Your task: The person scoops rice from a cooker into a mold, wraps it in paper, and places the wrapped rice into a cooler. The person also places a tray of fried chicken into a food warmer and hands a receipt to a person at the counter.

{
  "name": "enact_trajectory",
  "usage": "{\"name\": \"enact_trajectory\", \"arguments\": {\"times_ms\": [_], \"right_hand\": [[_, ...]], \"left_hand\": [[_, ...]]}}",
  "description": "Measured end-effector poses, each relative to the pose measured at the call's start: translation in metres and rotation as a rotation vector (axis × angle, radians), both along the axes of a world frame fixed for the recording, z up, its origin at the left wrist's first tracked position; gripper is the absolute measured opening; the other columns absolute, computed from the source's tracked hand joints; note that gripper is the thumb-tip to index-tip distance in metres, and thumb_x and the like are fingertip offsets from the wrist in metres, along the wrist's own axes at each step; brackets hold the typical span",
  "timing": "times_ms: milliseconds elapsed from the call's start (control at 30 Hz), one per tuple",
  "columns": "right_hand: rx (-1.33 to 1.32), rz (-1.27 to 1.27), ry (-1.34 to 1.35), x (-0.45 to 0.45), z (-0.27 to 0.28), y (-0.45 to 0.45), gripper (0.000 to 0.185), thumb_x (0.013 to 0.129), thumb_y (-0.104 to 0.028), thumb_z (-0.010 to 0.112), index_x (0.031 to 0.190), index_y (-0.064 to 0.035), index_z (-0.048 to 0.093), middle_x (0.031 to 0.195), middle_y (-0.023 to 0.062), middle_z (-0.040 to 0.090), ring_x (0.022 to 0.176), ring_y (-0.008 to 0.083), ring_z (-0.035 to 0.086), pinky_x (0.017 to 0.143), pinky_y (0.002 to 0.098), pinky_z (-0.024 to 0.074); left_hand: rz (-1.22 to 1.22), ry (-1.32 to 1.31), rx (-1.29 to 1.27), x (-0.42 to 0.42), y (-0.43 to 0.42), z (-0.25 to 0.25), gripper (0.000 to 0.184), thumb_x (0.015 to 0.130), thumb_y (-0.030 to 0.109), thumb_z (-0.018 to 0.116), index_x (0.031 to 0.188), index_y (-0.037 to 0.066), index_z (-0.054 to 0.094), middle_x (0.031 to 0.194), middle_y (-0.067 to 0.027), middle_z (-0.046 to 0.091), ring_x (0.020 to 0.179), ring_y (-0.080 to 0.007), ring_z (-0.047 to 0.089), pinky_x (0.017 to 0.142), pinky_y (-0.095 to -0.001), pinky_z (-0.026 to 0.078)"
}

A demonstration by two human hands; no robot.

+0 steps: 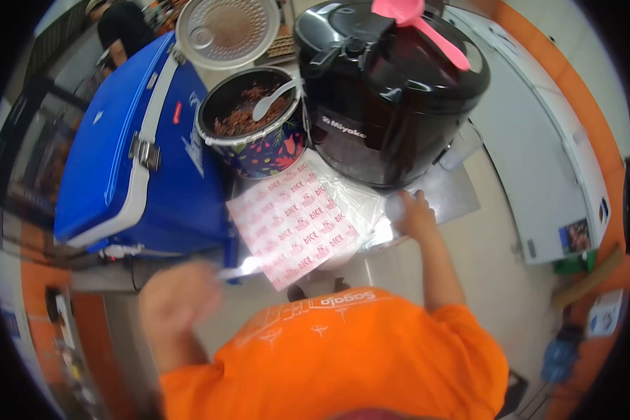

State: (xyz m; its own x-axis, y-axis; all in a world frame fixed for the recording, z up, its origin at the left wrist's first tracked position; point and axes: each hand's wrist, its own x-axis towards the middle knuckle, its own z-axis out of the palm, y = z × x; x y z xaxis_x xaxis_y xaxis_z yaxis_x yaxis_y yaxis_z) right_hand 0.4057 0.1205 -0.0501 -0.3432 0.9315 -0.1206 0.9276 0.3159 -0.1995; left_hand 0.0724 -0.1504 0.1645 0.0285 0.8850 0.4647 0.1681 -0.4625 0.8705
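Observation:
My left hand (182,294) is at the lower left, left of the printed paper sheet (297,224); motion blur hides its fingers and whatever they may hold. My right hand (416,213), at the table's right part, has its fingers round a small whitish round object (395,208). The paper, with red lettering, lies over clear plastic sheets (364,198). Behind it stands an open flower-patterned pot (269,155) of reddish-brown food (234,124), with a white spoon (273,101) in it.
A large black rice cooker (385,119) carries a pink scoop (437,42). A blue cooler box (119,140) stands left, and a round lid (227,35) is behind the pot. A clear cup (462,148) is beside the cooker. Another person (122,31) is at the upper left.

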Motion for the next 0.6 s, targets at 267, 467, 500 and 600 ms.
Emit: {"name": "enact_trajectory", "arguments": {"times_ms": [267,467,500,600], "right_hand": [[-0.807,0.278,1.252,-0.018,0.056,-0.014,0.074,0.066,-0.037,0.074,0.127,-0.0134,0.038,0.123,0.0097,0.043,0.112,0.0227,0.048,0.088,0.0376,0.0433],[-1.331,0.43,1.308,-0.162,0.061,-0.052,0.057,0.088,-0.042,0.049,0.133,-0.0089,0.038,0.129,0.0093,0.044,0.116,0.0231,0.045,0.096,0.0375,0.0369],[-0.938,0.705,1.01,-0.177,0.07,-0.045,0.049,0.088,-0.04,0.049,0.125,-0.0072,0.046,0.124,0.0115,0.048,0.112,0.0258,0.047,0.094,0.0384,0.0379],[-0.374,0.927,0.569,-0.22,0.123,-0.016,0.037,0.089,-0.033,0.049,0.111,-0.0045,0.057,0.114,0.0142,0.054,0.104,0.0306,0.051,0.09,0.0389,0.0396]], "left_hand": [[0.009,-0.8,-0.556,0.036,0.086,-0.176,0.053,0.085,0.034,0.057,0.127,0.007,0.039,0.13,-0.0148,0.041,0.122,-0.0268,0.039,0.098,-0.0442,0.034],[-0.19,-1.27,-0.351,0.023,0.112,-0.184,0.074,0.083,0.059,0.046,0.136,0.01,0.029,0.14,-0.0181,0.03,0.127,-0.033,0.033,0.101,-0.0538,0.029],[-0.141,-1.434,-0.347,0.013,0.113,-0.182,0.075,0.084,0.062,0.04,0.138,0.012,0.027,0.14,-0.0186,0.028,0.127,-0.0339,0.033,0.1,-0.0577,0.028],[-0.215,-1.431,-0.348,-0.021,0.093,-0.179,0.07,0.084,0.06,0.037,0.136,0.012,0.031,0.138,-0.0172,0.033,0.123,-0.0356,0.038,0.09,-0.065,0.035]]}}
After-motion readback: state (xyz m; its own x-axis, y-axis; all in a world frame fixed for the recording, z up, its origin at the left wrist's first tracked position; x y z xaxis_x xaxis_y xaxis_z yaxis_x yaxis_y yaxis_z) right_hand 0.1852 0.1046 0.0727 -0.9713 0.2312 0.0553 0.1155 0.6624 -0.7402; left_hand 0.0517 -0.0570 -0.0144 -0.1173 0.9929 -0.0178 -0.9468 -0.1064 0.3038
